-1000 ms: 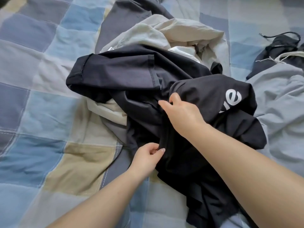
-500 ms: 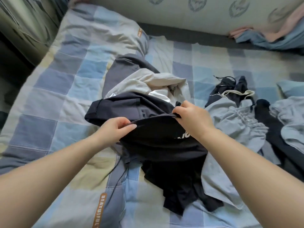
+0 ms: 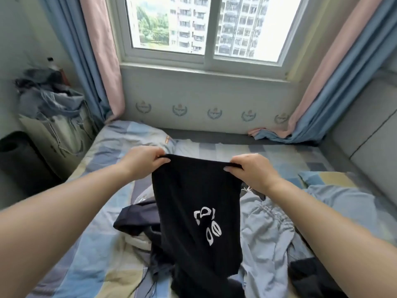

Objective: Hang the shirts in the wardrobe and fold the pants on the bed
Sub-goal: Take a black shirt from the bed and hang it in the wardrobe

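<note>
Both hands up: left hand [image 3: 144, 161] and right hand [image 3: 250, 168] each pinch the top edge of the black garment [image 3: 197, 203], hanging over the bed [image 3: 94, 250] at 6 o'clock. Soft, light, floppy; that edge looks the best hold.

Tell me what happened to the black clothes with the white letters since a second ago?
Both hands lifted the black garment off the pile. The left hand moved from its lower part to the top edge; now it and the right hand pinch that edge, stretched between them, cloth hanging down. The light blue pants stayed on the bed.
</note>
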Tool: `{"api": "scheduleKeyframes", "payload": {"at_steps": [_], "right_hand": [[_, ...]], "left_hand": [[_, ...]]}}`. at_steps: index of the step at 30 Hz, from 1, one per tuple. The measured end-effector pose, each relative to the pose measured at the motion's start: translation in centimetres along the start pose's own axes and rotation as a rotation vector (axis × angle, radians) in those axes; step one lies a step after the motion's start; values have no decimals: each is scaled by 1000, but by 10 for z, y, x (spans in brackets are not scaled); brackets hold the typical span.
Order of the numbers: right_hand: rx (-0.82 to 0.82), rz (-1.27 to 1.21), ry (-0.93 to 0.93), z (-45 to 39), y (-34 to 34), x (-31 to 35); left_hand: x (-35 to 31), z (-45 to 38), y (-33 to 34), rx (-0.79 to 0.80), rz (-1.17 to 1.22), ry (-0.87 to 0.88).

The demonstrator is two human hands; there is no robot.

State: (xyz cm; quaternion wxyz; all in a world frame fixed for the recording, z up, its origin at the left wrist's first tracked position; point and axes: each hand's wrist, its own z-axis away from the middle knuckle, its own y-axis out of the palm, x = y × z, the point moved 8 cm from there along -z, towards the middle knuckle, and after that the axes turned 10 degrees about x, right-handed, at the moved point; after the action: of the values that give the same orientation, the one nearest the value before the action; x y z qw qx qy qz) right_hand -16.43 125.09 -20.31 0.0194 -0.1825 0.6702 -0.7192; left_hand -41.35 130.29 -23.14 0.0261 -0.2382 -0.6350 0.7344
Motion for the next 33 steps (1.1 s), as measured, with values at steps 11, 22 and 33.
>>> {"api": "scheduleKeyframes", "payload": {"at_steps": [11,22,33], "right_hand": [[70,-663,7,101,-109,47],[261,58,472,237,-114,93],[-514,-213,865,460,-193,97]], "left_hand": [[-97,40,-156,-274,-226,195],[-171,115,-214,-458,-494,567],[-299,168,-163,81,-31,925]]}}
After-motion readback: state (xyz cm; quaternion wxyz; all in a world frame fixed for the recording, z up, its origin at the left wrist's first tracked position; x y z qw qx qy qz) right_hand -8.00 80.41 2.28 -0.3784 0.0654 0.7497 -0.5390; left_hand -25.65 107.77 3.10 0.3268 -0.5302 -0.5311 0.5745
